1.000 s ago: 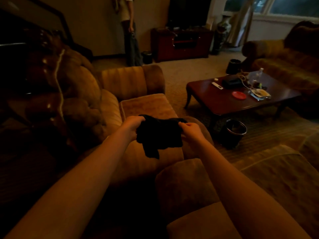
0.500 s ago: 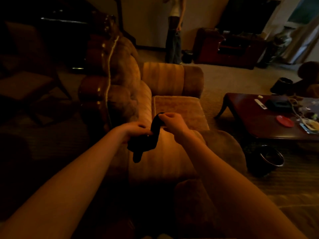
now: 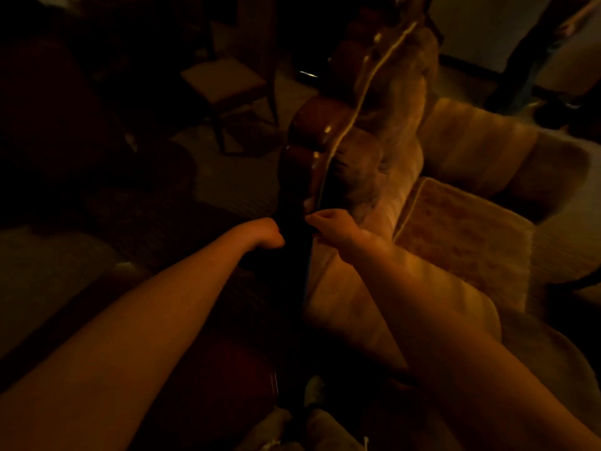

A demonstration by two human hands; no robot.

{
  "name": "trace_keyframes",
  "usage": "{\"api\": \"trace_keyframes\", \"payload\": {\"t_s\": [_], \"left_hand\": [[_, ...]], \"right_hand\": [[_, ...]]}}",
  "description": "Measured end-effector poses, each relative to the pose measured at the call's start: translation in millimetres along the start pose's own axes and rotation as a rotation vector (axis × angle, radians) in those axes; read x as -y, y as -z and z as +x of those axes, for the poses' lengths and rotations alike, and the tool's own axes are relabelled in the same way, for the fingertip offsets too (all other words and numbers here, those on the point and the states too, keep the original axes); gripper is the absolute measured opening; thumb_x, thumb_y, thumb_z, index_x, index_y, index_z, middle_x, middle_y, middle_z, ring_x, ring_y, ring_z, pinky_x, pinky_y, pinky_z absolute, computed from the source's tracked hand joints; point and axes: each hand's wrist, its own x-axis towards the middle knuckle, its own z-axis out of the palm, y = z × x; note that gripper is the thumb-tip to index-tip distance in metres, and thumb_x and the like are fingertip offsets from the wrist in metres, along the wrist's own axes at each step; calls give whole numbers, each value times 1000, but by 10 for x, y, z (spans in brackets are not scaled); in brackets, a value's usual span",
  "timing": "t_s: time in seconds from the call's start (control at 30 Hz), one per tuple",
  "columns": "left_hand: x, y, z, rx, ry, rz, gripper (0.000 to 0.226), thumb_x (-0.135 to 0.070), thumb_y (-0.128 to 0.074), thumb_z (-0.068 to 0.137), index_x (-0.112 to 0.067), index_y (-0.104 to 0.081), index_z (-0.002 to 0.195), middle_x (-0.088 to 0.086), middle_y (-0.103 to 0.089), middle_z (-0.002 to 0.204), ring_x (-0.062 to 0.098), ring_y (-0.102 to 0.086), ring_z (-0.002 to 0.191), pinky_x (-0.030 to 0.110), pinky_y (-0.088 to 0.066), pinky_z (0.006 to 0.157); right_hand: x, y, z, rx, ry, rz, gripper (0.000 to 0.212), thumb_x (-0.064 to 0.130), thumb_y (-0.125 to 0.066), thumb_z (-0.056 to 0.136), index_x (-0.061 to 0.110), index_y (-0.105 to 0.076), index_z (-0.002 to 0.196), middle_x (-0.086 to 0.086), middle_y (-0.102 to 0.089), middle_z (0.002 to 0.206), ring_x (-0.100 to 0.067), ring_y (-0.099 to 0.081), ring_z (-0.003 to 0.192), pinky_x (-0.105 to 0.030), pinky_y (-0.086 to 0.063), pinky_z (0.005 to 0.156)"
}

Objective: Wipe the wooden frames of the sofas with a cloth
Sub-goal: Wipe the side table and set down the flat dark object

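A dark cloth (image 3: 294, 229) hangs between both my hands, almost black in the dim light and hard to outline. My left hand (image 3: 268, 234) is closed on its left side, my right hand (image 3: 328, 222) pinches its right edge. The cloth sits at the lower end of the sofa's carved, glossy wooden frame (image 3: 312, 138), which runs up along the top of the backrest; whether cloth touches wood I cannot tell. The sofa (image 3: 400, 177) has tan tufted upholstery, a striped armrest and a seat cushion (image 3: 461, 236) to the right.
A wooden chair (image 3: 227, 83) with a pale seat stands behind the sofa at upper left. A person's legs (image 3: 520, 70) show at the top right. Carpet lies on the floor to the left. Another cushion fills the lower right corner.
My view has swung left toward the sofa's back. Both hands carried the cloth from over the seat to the lower end of the wooden frame. The coffee table has left the view.
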Motion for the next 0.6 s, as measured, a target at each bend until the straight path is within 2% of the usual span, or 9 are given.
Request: {"api": "trace_keyframes", "payload": {"t_s": [0.07,0.13,0.23,0.3,0.37,0.4,0.47,0.53,0.6], "left_hand": [[169,107,66,-47,66,34,35,-9,-46,94,5,-52,126,22,-52,131,33,-52,119,33,-43,95],[362,213,103,-80,103,57,34,-10,-47,93,3,-54,124,21,-54,128,31,-55,114,33,-45,92],[690,326,86,-135,120,28,26,-11,-49,92,3,-60,111,17,-58,110,28,-57,95,28,-41,75],[925,373,24,-185,144,8,26,-13,-49,93,4,-60,110,18,-58,108,30,-57,98,25,-38,73],[1175,376,-90,-219,175,-36,28,-17,-49,96,6,-60,106,18,-58,105,29,-56,93,27,-38,72],[1302,373,-164,-222,195,-62,29,-19,-48,97,7,-60,104,19,-59,104,29,-55,90,27,-38,71],[1567,380,-337,-204,230,-75,34,-27,-49,98,3,-63,100,18,-61,101,26,-54,86,26,-38,68],[1858,404,-511,-176,244,-77,36,-41,-50,95,-8,-63,90,6,-59,86,18,-53,81,25,-37,61],[2141,420,-684,-156,264,-115,39,-56,-53,88,-19,-57,76,-5,-54,78,13,-53,80,24,-41,64]], "right_hand": [[63,-70,154,114,26,-77,23,11,-54,93,-4,-66,106,-7,-55,76,-8,-48,60,-15,-41,50],[163,-152,285,240,55,-145,23,2,-46,95,-3,-64,108,-8,-56,81,-9,-50,64,-13,-44,52],[322,-325,480,338,118,-222,29,-3,-42,93,3,-58,116,-14,-53,102,-21,-56,82,-21,-47,62],[436,-473,577,358,179,-257,39,-2,-44,93,9,-47,131,-10,-49,119,-26,-60,93,-21,-49,62],[530,-672,652,383,231,-336,46,1,-46,94,10,-38,138,-8,-44,134,-28,-62,98,-27,-52,69],[572,-792,675,399,253,-407,44,3,-47,94,10,-41,137,-9,-46,135,-26,-62,94,-30,-51,70],[630,-1052,689,422,323,-547,33,6,-47,94,9,-54,126,-13,-56,124,-22,-60,83,-28,-49,61],[694,-1337,679,420,375,-619,28,7,-46,94,7,-59,119,-13,-58,119,-20,-57,86,-22,-43,56],[721,-1608,634,397,378,-633,27,6,-45,95,5,-57,119,-13,-57,117,-18,-52,87,-19,-40,55]]}}
